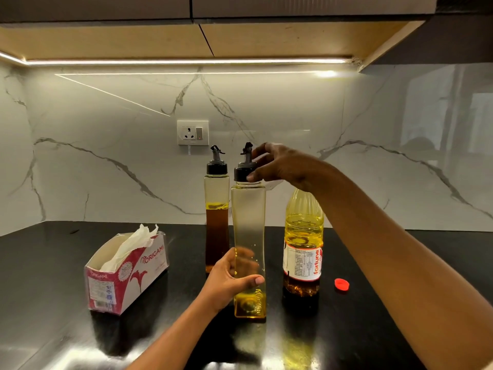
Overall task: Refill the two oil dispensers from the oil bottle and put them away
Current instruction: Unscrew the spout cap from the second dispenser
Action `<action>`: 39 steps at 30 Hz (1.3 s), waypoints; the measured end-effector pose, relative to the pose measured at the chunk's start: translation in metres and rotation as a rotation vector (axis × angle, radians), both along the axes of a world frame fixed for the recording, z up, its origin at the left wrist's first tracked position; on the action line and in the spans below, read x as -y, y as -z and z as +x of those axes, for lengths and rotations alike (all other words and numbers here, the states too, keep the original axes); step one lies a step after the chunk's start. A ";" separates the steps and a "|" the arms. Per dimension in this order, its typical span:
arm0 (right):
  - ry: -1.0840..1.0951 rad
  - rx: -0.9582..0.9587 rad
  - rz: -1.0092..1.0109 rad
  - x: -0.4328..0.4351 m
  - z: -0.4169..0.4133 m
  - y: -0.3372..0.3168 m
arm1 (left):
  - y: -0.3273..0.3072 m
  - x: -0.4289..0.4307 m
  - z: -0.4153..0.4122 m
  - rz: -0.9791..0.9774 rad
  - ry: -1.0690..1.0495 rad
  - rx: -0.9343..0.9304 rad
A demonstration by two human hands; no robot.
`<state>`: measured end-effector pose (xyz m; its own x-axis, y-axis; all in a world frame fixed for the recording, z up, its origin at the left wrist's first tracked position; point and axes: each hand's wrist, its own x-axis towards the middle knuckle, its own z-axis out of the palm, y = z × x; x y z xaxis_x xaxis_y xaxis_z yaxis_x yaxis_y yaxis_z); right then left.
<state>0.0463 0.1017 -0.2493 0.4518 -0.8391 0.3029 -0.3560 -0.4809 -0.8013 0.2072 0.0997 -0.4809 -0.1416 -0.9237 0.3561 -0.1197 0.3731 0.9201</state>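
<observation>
Two tall clear oil dispensers with black spout caps stand on the black counter. The nearer dispenser (248, 222) holds only a little yellow oil at its bottom. My left hand (229, 279) grips its lower body. My right hand (280, 164) holds its black cap (242, 173) with thumb and fingers. The farther dispenser (216, 209) behind it is about half full of darker oil. The oil bottle (302, 247) with a "fortune" label stands uncapped to the right, partly behind my right forearm. Its red cap (341, 284) lies on the counter beside it.
An open tissue box (125, 273) with a white tissue sticking out lies at the left on the black counter (53, 263). A marble backsplash with a wall socket (192, 132) rises behind. Overhead cabinets hang above with a light strip.
</observation>
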 end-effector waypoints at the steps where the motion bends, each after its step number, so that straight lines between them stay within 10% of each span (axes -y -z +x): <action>1: -0.064 0.056 0.072 0.001 -0.005 0.000 | 0.000 0.000 0.000 0.003 0.002 -0.002; 14: 0.263 -0.110 -0.247 0.000 0.020 0.025 | 0.000 -0.001 -0.002 0.004 -0.003 0.027; 21: 0.037 0.180 0.101 0.002 -0.003 0.018 | 0.000 0.001 -0.001 0.008 -0.002 0.022; 39: 0.003 0.271 0.101 0.012 0.011 0.033 | -0.001 -0.001 -0.003 0.009 0.018 0.016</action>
<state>0.0571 0.0896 -0.2824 0.3634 -0.8722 0.3275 -0.1231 -0.3934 -0.9111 0.2047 0.1008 -0.4798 -0.1635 -0.9242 0.3451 -0.1284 0.3668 0.9214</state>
